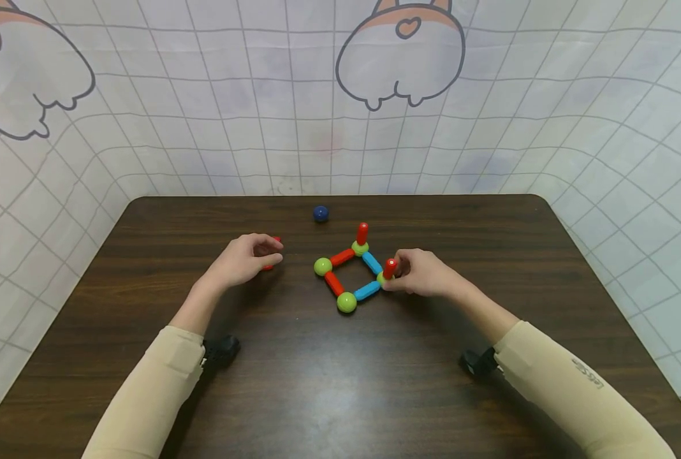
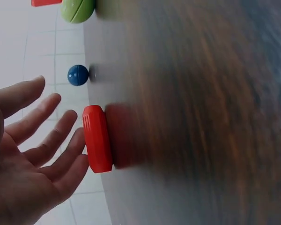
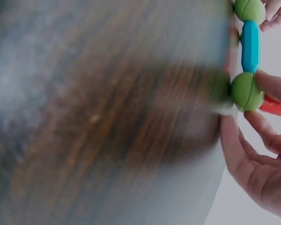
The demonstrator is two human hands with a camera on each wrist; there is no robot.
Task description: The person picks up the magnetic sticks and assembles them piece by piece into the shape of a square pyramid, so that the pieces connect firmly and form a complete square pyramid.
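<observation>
Pinching a smooth, seamed lime-green plastic ball (image 3: 246,93) between thumb and finger of the right hand (image 1: 423,273), at the right corner of a diamond-shaped frame (image 1: 334,283) lying flat on the dark, wood-grained, faintly shiny counter (image 1: 317,395). Edging it with two red plastic bars (image 1: 342,257) leftward and two faceted bright-blue plastic bars (image 1: 367,291) rightward, and pointing one corner toward the near side. Rising from the pinched ball with a red plastic stick (image 1: 390,268), long axis nearly vertical. Holding the left hand (image 1: 241,260) loosely spread, fingers apart and slightly bent, just beside a separate red faceted bar (image 2: 97,139) resting lengthwise, long axis running near to far, far end slanting right. Showing a glossy dark-blue ball (image 1: 321,213) near the far edge.
</observation>
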